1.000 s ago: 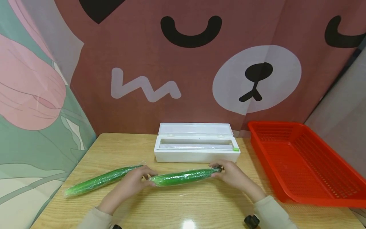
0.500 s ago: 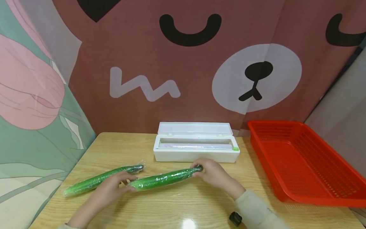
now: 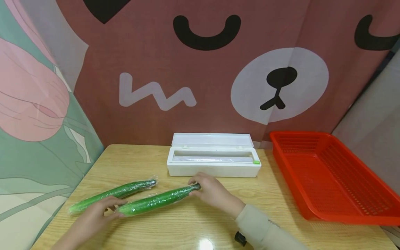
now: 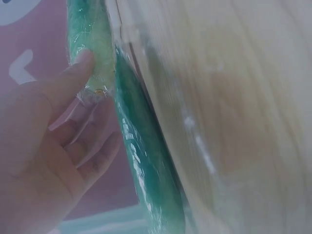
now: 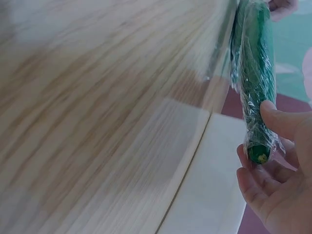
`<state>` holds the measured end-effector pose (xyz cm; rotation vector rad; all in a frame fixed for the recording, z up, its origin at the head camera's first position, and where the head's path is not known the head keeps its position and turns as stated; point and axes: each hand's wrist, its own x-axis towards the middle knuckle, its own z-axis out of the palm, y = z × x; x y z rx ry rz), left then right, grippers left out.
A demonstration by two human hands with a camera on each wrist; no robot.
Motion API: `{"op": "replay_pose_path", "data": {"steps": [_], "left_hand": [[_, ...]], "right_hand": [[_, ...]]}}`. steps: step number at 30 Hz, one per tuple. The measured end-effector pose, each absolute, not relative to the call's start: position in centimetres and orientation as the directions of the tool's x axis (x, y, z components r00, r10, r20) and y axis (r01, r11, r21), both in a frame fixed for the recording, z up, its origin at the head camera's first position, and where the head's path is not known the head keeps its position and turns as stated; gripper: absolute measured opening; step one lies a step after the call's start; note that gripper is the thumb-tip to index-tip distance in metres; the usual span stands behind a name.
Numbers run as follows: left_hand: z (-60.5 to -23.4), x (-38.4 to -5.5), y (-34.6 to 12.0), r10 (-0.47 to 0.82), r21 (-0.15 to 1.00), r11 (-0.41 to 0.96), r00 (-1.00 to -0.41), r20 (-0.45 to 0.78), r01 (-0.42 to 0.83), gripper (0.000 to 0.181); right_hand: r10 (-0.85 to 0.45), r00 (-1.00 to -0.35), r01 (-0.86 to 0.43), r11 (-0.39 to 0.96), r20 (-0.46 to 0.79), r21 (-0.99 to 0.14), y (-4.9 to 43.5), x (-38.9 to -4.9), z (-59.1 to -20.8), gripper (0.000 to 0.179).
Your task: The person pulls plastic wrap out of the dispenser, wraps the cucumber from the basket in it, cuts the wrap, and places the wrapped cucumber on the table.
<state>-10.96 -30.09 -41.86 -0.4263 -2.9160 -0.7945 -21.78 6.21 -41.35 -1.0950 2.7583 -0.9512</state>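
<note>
A cucumber wrapped in clear film [image 3: 156,202] spans between both hands, low over the table and slightly tilted in the head view. My left hand [image 3: 97,216] pinches its pale end between thumb and fingers. At the dark end, my right hand [image 3: 212,192] grips it the same way; the right wrist view shows the film bunched round that tip [image 5: 258,152]. Just behind and left lies a second film-wrapped cucumber [image 3: 125,190], its lower part partly covered by the left hand.
A white cling film box [image 3: 215,170] with its lid raised and a roll inside stands at the back of the wooden table [image 3: 175,232]. On the right sits a red plastic basket [image 3: 290,180]. A patterned curtain [image 3: 156,121] hangs behind.
Both hands have carried the held cucumber leftward and a little nearer the person, alongside the other cucumber. The second cucumber, box and basket have stayed in place.
</note>
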Motion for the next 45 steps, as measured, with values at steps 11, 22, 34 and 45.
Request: {"op": "replay_pose_path", "data": {"steps": [11, 22, 34, 45], "left_hand": [[-42.2, -9.3, -33.1, 0.138, 0.461, 0.865, -0.978, 0.159, 0.197, 0.04], [-42.7, -7.8, -36.7, -0.004, 0.432, 0.901, -0.996, 0.091, 0.036, 0.037], [-42.4, -7.4, -39.0, -0.066, 0.393, 0.916, -0.997, -0.049, -0.08, 0.045], [-42.9, -7.4, -40.6, -0.097, 0.404, 0.904, -0.988, -0.123, -0.139, 0.048]], "right_hand": [[-0.669, -0.709, -0.68, 0.565, 0.222, -0.468, 2.7, -21.6, -41.6, 0.023], [-0.682, -0.673, -0.734, 0.572, 0.284, -0.366, -0.9, -21.1, -41.9, 0.026], [-0.689, -0.668, -0.743, 0.594, 0.281, -0.308, -4.2, -21.2, -42.7, 0.027], [-0.69, -0.675, -0.737, 0.618, 0.261, -0.274, -6.1, -20.8, -42.8, 0.027]]}}
